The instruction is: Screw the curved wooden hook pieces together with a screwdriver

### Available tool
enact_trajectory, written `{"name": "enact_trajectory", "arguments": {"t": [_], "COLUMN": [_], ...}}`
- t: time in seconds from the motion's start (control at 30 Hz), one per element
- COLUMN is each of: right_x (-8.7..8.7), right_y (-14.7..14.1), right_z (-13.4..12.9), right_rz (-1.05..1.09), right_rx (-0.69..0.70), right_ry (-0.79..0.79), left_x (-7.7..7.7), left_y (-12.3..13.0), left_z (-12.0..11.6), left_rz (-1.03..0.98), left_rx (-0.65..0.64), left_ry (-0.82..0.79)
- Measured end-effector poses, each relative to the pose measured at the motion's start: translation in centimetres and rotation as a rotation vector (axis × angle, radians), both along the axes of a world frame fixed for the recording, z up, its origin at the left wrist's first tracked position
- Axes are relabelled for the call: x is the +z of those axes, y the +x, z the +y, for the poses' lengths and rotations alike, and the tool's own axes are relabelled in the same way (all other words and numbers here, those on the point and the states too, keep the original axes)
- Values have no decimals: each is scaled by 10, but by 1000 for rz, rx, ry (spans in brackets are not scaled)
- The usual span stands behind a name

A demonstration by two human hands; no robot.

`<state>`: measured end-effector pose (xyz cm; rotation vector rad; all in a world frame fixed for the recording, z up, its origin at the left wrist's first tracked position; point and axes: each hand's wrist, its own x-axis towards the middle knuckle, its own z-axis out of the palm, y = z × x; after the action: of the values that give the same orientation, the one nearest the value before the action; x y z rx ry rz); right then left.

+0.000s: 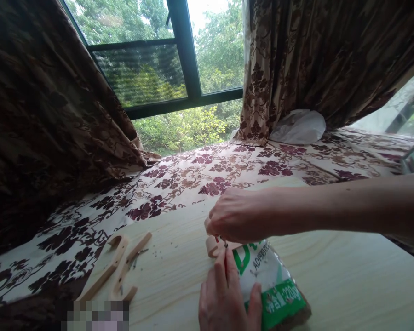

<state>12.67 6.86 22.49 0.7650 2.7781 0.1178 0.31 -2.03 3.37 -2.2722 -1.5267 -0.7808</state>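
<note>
My left hand (pixel 227 294) comes up from the bottom edge, its fingertips pinched at a small metal piece (pixel 226 244) that looks like a screw. Just above it, my right hand (pixel 238 214) is closed, knuckles up. What sits inside its fingers is hidden, though a bit of red shows beneath them. A curved light-wood piece (pixel 211 247) pokes out between the two hands. Under my left thumb lies a green and white printed packet (pixel 283 301). Farther left rest two more curved wooden pieces, a longer one (pixel 105 276) and a shorter one (pixel 124 269) with holes.
Thin metal screws (pixel 135 261) lie by the shorter wooden piece, and dark crumbs dot the pale wooden board (pixel 172 276). Behind it spreads a flowered cloth (pixel 179 184). A white plastic bag (pixel 300 126) sits near the curtain (pixel 257 92), beside the window (pixel 189 59).
</note>
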Motion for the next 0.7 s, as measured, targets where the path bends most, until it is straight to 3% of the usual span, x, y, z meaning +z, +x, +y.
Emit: {"name": "enact_trajectory", "arguments": {"t": [0.1, 0.27, 0.4, 0.53, 0.7], "right_x": [-4, -14, -10, -6, -23], "right_y": [4, 9, 6, 3, 5], "right_z": [1, 4, 3, -1, 2], "right_rz": [-10, 87, 77, 19, 132], "right_rx": [-23, -194, -251, -51, 261], "right_ry": [-29, -39, -54, 8, 163], "left_x": [-1, -2, 1, 3, 0], "left_y": [1, 2, 2, 1, 2], "left_z": [1, 1, 0, -1, -1], "left_rz": [9, 3, 0, -8, -22], "left_rx": [6, 4, -10, -15, -5], "left_ry": [10, 29, 21, 2, -18]}}
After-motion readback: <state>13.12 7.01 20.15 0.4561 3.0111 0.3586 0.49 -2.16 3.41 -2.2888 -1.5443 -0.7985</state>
